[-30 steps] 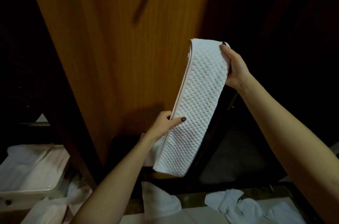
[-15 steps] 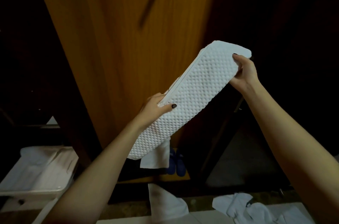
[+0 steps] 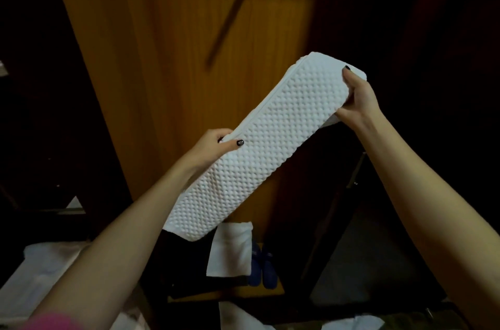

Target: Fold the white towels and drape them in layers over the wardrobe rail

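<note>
The folded white towel (image 3: 259,145) hangs in mid-air, slanting from lower left to upper right in front of the wooden wardrobe panel (image 3: 176,72). The left hand (image 3: 216,145) pinches its long edge near the middle, thumb on the dimpled face. The right hand (image 3: 357,99) grips the upper folded end, and the lower end hangs free. The towel looks light, thick and limp, so it should sag wherever unsupported. The 2 hands must clamp all layers, or the fold may slide open. The rail cannot be made out.

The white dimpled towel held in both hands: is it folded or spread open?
Folded: the white dimpled towel is a narrow, thick strip with layered edges, gripped by the left hand and right hand.
</note>
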A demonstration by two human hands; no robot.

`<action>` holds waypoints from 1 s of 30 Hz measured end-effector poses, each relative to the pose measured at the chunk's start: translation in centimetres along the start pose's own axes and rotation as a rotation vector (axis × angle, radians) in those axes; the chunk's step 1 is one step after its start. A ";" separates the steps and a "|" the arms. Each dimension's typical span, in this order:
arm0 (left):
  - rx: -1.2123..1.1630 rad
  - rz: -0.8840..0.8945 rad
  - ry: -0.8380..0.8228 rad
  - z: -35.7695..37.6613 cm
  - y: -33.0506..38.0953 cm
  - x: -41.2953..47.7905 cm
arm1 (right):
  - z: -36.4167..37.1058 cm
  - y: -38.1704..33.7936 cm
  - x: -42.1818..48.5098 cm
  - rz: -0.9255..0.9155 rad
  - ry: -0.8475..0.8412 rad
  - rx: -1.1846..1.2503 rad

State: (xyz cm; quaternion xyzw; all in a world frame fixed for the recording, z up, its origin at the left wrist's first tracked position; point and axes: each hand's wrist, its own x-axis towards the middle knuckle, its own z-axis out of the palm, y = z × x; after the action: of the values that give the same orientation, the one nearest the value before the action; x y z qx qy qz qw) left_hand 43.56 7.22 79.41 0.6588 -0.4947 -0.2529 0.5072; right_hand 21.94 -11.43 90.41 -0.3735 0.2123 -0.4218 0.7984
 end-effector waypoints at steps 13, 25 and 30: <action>0.109 0.281 0.028 -10.6 15.4 9.6 | 6.7 -9.0 4.3 -0.207 -0.221 0.275; -0.023 0.361 0.228 -20.2 25.4 20.8 | 15.9 -14.3 15.9 -0.226 -0.389 0.317; -0.175 0.306 0.300 -21.6 25.6 27.1 | 18.3 -13.9 21.8 -0.173 -0.300 0.317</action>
State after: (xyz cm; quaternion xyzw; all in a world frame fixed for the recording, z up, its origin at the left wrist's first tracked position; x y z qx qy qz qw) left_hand 61.84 -8.23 115.18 0.5598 -0.4839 -0.1142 0.6628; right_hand 38.82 -27.02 112.17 -0.3187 -0.0107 -0.4566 0.8306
